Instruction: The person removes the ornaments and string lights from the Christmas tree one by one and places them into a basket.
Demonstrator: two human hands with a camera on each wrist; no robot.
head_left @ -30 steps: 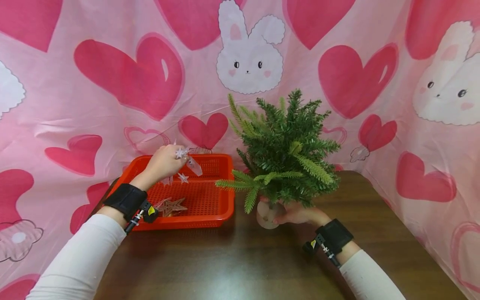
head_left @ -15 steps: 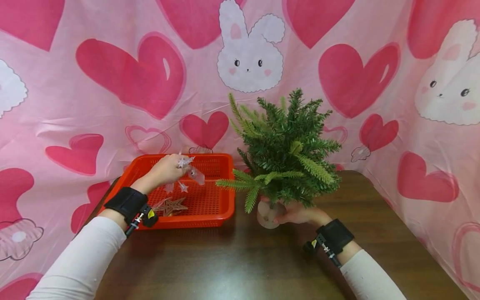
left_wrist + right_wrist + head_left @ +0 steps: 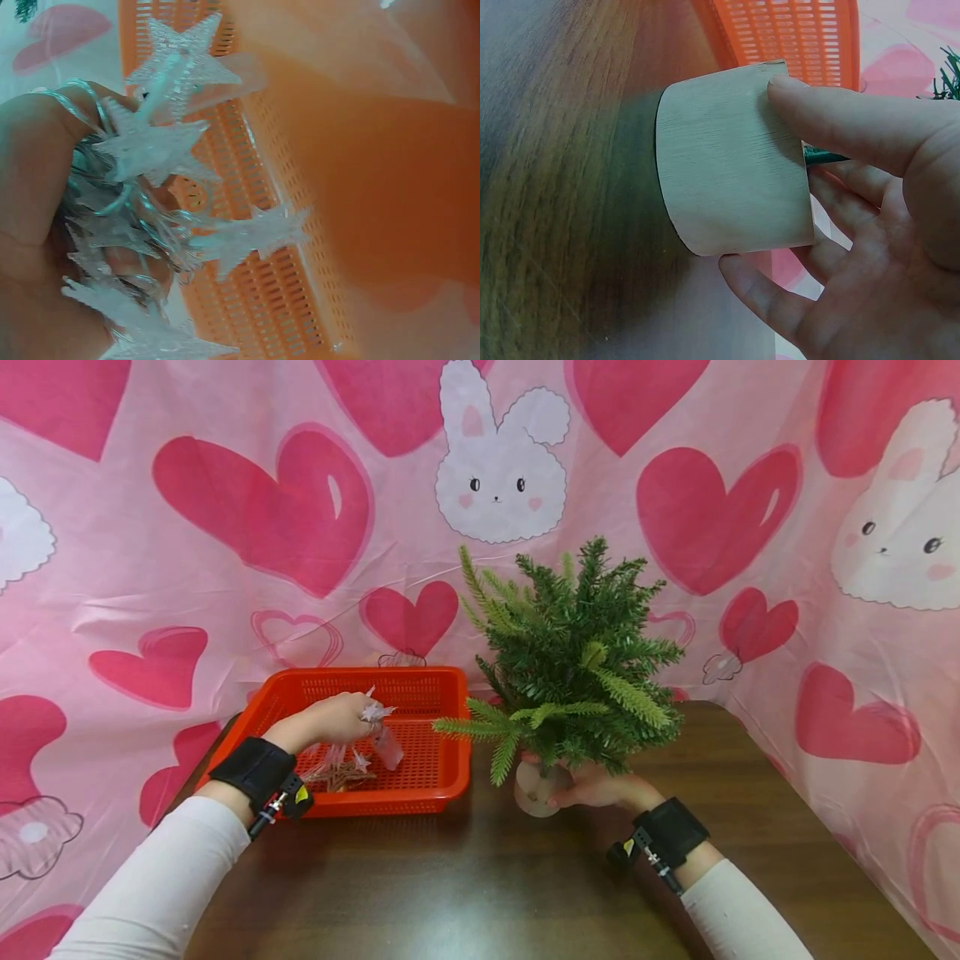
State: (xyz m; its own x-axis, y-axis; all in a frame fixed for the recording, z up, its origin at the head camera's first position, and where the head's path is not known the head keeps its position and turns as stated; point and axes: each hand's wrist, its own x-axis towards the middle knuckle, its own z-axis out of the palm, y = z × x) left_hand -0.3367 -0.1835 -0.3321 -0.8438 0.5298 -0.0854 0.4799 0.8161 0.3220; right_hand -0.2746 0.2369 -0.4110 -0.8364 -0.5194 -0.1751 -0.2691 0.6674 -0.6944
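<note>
My left hand (image 3: 341, 717) grips a bunched string of clear star lights (image 3: 154, 154), its thin wires looped among the fingers in the left wrist view. A clear, box-like piece (image 3: 388, 749) hangs from the bunch. All of this is low inside the red basket (image 3: 453, 777), just over a brownish star ornament (image 3: 348, 775) that it partly covers. On the right, a small artificial Christmas tree (image 3: 577, 652) stands upright. Its pale round wooden base (image 3: 727, 165) is held by my right hand (image 3: 600, 787), thumb on one side and fingers on the other.
The brown wooden table (image 3: 420, 885) carries both basket and tree, with bare wood in front of them. A pink curtain (image 3: 405, 547) printed with hearts and rabbits hangs close behind. Tree branches reach left to the basket's right rim.
My left hand has lowered with the star lights, deeper into the basket, and the hanging stars now overlap the brownish star. The right hand and the tree have stayed in place.
</note>
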